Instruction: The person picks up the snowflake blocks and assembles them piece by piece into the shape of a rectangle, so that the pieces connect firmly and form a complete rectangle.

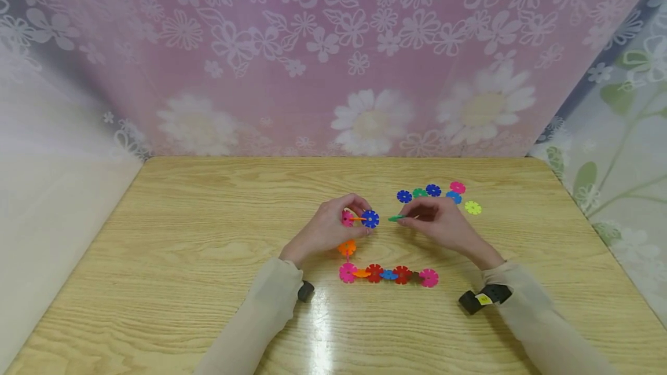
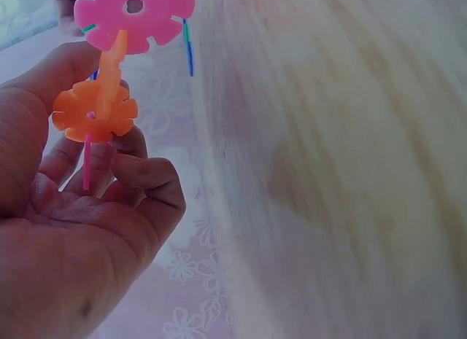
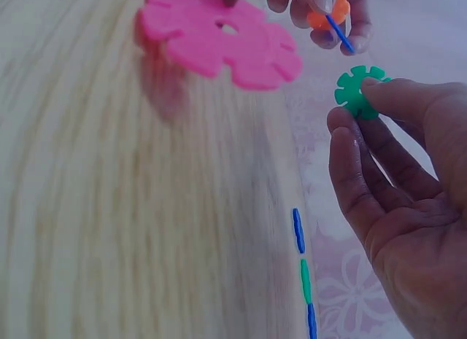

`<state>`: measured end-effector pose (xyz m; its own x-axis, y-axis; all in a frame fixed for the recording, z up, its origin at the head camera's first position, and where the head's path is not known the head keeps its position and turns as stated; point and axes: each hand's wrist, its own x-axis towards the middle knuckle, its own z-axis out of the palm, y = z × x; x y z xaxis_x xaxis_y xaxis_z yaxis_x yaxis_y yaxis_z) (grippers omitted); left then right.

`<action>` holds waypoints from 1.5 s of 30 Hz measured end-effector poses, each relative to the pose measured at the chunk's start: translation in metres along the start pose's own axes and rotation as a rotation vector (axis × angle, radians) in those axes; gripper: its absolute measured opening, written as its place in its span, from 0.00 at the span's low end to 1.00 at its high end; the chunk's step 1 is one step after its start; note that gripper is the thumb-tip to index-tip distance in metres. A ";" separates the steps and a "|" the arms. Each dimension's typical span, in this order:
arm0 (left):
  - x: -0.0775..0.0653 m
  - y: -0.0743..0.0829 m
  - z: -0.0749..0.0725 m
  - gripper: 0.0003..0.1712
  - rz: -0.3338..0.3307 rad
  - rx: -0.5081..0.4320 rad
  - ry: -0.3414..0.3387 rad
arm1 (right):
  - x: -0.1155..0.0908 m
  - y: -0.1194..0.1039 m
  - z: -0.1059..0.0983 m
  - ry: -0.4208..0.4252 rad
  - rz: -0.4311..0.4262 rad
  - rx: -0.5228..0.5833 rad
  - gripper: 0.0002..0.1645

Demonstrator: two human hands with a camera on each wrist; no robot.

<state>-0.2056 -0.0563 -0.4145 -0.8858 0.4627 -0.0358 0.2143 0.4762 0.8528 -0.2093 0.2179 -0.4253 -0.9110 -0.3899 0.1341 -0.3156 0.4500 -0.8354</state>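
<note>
Slotted plastic snowflake discs are joined into a bent chain, with a bottom row running right from a pink disc [image 1: 348, 272] past red discs [image 1: 374, 273] to a pink end disc [image 1: 429, 278]. From the corner, the chain goes up through an orange disc [image 1: 347, 247]. My left hand [image 1: 325, 225] pinches the dark blue disc [image 1: 370, 219] at the upper end, beside an orange link. My right hand [image 1: 440, 224] holds a green disc [image 3: 356, 91] between thumb and fingertips. A small gap separates green from blue. My left fingers partly hide the upper chain.
Loose discs lie behind my right hand: dark blue [image 1: 404, 196], green [image 1: 420, 192], pink [image 1: 457, 187], light blue [image 1: 454, 197] and yellow [image 1: 473, 208] among them. The wooden table [image 1: 182, 247] meets a pink flowered curtain [image 1: 292, 103] at its back edge.
</note>
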 end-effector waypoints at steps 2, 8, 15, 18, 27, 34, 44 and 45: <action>0.000 0.000 0.000 0.21 0.006 -0.001 -0.002 | 0.001 -0.001 0.002 -0.001 -0.005 0.016 0.02; 0.001 -0.001 0.001 0.20 0.012 -0.006 -0.003 | 0.003 -0.004 0.006 -0.006 -0.017 0.041 0.03; 0.002 -0.002 0.001 0.20 0.015 -0.014 -0.003 | 0.007 -0.009 0.012 -0.027 -0.025 0.076 0.02; 0.003 -0.002 0.002 0.20 0.020 -0.009 -0.006 | 0.008 -0.011 0.013 -0.025 -0.021 0.079 0.02; 0.004 -0.001 0.002 0.20 0.058 0.016 -0.062 | 0.011 -0.012 0.018 -0.001 -0.039 0.085 0.03; 0.004 -0.002 0.003 0.20 0.062 0.020 -0.083 | 0.011 -0.010 0.022 0.025 -0.069 0.094 0.02; 0.005 -0.002 0.004 0.20 0.044 0.011 -0.072 | 0.012 -0.009 0.030 0.049 -0.072 0.103 0.03; 0.005 -0.003 0.003 0.20 0.042 0.015 -0.069 | 0.012 -0.010 0.030 0.043 -0.067 0.100 0.03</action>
<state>-0.2089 -0.0527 -0.4187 -0.8457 0.5323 -0.0366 0.2568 0.4662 0.8466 -0.2097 0.1849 -0.4315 -0.9000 -0.3807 0.2125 -0.3501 0.3407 -0.8725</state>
